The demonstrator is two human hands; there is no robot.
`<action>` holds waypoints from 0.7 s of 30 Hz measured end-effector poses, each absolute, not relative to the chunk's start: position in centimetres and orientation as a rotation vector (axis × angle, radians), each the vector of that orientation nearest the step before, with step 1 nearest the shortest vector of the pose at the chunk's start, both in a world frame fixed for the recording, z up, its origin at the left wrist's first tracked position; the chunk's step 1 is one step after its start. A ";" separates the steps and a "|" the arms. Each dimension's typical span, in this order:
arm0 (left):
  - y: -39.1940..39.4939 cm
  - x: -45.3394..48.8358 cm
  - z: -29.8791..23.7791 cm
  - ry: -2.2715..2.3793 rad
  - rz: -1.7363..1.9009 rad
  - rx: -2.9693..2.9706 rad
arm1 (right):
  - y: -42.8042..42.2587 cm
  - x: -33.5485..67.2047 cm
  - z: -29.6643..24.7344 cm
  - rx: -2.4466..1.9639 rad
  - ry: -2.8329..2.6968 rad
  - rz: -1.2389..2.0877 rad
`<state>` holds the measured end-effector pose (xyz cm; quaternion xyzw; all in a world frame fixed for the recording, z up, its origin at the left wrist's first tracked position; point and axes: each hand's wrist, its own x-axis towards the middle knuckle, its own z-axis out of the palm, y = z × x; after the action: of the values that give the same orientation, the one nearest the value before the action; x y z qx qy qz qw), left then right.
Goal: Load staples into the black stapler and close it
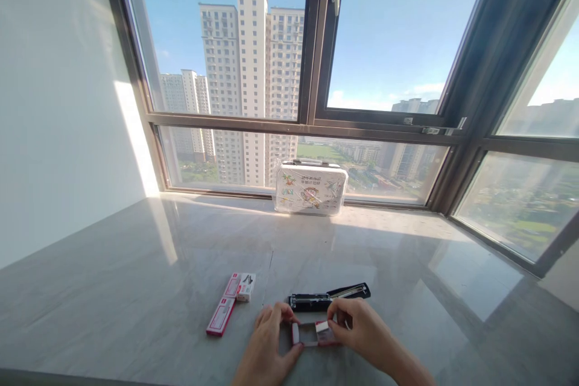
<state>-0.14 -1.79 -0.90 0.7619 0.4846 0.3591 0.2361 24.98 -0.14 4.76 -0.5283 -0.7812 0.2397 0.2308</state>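
Observation:
My left hand (274, 341) grips the left end of a small red-and-white box (295, 333), thumb and fingers on its opposite sides. The middle of this box looks open, with grey showing between its thin sides. At the box's right end, my right hand (355, 329) has thumb and forefinger pinched together by a small white piece (322, 326); whether that is a flap or something loose I cannot tell. Just behind both hands lies a black stapler (312, 301), opened out, its top arm (355, 293) swung to the right and metal parts showing.
To the left lie two long pink-and-white boxes (221, 316), end to end, and a small white box (246, 287) with a stapler picture. A plastic-wrapped white case (311, 190) with cartoon prints stands against the window. The grey marble-like sill (136, 313) reflects light.

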 end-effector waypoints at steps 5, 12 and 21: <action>-2.1 -0.5 -0.6 1.450 0.967 2.052 | -0.8 27.4 3.5 -1.503 -2.061 0.717; -1.8 1.5 -0.5 1.524 0.866 2.061 | -1.2 26.1 3.1 -1.463 -2.059 0.874; 0.3 0.8 0.2 1.650 0.965 1.969 | -0.6 23.4 5.4 -1.552 -2.192 0.657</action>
<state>0.78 0.29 0.21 0.7033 0.5895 0.3447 0.1977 23.38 -0.61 5.39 -0.5513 -0.7788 0.2333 0.1872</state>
